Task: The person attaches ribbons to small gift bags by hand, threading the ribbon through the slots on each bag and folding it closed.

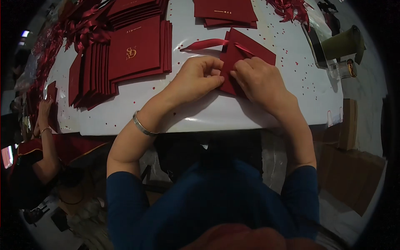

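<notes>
A flat dark red paper gift bag [266, 55] lies tilted on the white-covered table in front of me. A red ribbon [206, 44] crosses its upper edge, with one tail out to the left and another part running down toward my right hand. My left hand [198, 78] is closed at the bag's left edge, thumb and fingers bent together there. Over the middle of the bag, my right hand [259, 79] has curled fingers pinched where the ribbon runs under them. The fingertips of the right hand are partly hidden.
Stacks of red bags [139, 52] stand to the left, with more bags [227, 10] at the far side. Red ribbons [85, 31] are heaped at the back left. Right are a green container [339, 45] and a glass [342, 70]. A co-worker's hand [45, 110] is far left.
</notes>
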Demonstrator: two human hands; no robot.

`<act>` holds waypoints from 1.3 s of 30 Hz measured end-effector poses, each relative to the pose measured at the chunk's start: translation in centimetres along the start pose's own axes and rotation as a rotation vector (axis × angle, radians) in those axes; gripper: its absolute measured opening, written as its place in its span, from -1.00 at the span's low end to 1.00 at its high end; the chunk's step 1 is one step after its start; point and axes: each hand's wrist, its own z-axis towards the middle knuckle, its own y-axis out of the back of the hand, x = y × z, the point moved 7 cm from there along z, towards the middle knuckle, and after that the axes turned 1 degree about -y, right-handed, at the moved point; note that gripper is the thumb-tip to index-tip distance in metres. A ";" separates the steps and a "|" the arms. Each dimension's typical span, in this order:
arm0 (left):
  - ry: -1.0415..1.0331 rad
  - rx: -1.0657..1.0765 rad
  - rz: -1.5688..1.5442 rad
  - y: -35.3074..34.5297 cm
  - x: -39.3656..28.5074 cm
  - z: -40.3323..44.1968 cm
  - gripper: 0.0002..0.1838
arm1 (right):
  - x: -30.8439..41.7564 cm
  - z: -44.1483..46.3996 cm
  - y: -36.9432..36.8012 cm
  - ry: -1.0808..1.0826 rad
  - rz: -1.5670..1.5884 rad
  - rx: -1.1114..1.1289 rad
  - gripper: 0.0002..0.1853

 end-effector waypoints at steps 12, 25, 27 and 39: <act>-0.365 0.015 0.501 -1.3 -2.4 -1.0 -0.82 | 0.7 -1.8 -0.2 0.240 0.170 -0.197 -0.86; -0.451 -0.028 0.941 -1.6 -4.3 -2.0 -0.94 | -3.8 -4.1 -1.1 -0.135 0.096 0.116 0.23; -0.307 0.076 1.037 -0.5 -4.8 -3.3 -0.96 | -3.8 -4.1 -1.1 -0.128 0.097 0.102 0.22; -0.142 -0.174 1.234 4.7 -4.6 -7.9 -0.89 | -3.8 -4.3 -1.5 -0.094 0.076 0.113 0.18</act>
